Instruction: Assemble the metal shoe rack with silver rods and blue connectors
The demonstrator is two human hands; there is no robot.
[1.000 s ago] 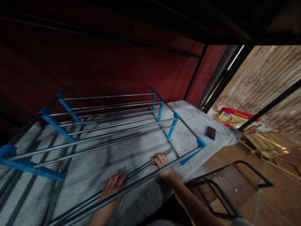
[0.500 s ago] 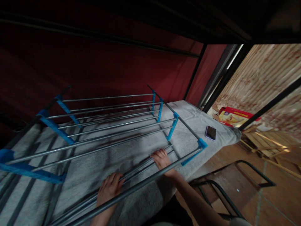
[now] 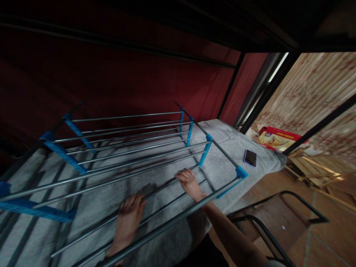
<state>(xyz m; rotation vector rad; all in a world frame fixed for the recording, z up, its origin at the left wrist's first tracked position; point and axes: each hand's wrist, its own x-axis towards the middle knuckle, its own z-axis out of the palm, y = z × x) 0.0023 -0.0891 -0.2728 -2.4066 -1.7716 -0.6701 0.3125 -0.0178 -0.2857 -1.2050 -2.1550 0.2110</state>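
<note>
My left hand and my right hand are both closed around a thin grey metal tube. The tube slants from the lower left up towards the right end of a metal rack. A second loose tube lies nearer to me, roughly parallel, passing under both forearms. The rack lies on its side, its crossbars joined to blue plastic brackets at both ends. Its nearest bar crosses over my wrists.
Grey fleecy cloth covers the bed under the rack. A phone lies on it at the right. Beyond its edge stand a black-framed chair and a wooden slatted piece. A red-yellow box is behind.
The two loose tubes lay close together; now they are apart. Both hands have moved one tube away from me, towards the rack's crossbars.
</note>
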